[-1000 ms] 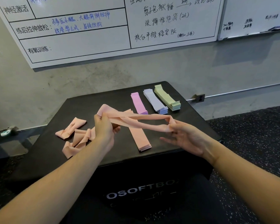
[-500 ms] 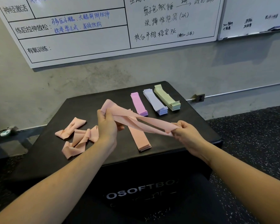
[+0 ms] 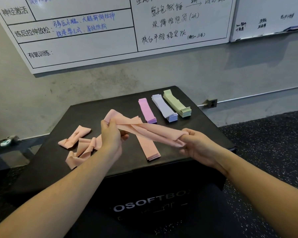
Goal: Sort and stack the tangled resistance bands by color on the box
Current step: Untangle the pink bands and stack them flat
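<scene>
Two whiteboards (image 3: 93,31) on grey wall; speckled floor. One black box (image 3: 93,114), top bearing green stack (image 3: 176,103), lavender stack (image 3: 164,109), purple stack (image 3: 147,111), peach stack (image 3: 149,148), tangled peach bands (image 3: 79,143) at left. Left hand (image 3: 111,136) and right hand (image 3: 196,145), fingers curled, each grip one end of peach band (image 3: 150,130), held twisted above box.
</scene>
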Tool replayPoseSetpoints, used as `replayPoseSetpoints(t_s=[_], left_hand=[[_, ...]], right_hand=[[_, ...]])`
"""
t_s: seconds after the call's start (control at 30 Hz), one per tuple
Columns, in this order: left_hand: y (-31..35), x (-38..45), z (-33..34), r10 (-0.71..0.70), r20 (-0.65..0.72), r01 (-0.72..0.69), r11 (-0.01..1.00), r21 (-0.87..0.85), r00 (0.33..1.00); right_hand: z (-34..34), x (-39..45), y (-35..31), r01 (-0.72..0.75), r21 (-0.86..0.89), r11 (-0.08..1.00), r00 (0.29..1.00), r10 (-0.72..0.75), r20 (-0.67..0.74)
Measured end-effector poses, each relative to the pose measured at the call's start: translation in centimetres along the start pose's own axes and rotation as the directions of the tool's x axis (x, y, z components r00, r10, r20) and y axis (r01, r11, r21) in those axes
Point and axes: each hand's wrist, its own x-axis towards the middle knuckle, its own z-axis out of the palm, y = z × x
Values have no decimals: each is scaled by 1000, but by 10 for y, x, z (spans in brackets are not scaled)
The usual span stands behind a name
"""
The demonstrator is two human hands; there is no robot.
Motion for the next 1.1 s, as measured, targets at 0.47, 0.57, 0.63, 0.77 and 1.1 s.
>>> replayPoseSetpoints(t_s=[0.47,0.57,0.63,0.77,1.1], left_hand=[[-10,4,3,23,43,-26,996,83,999],[-13,5,3,-30,44,28,998,56,999],[-14,7,4,-56,37,54,998,42,998],[-14,9,5,-66,39,65,997,31,997],[-12,-5,13,124,108,-135,986,101,986]], right_hand=[[-13,-1,6,28,32,999,1000,-28,3],[-13,-4,2,-26,194,981,981,-12,196],[-11,-3,0,-32,217,976,974,-18,228],[-19,3,4,-28,261,965,985,-19,174],[-21,18,22,-19,-76,997,946,-7,-323]])
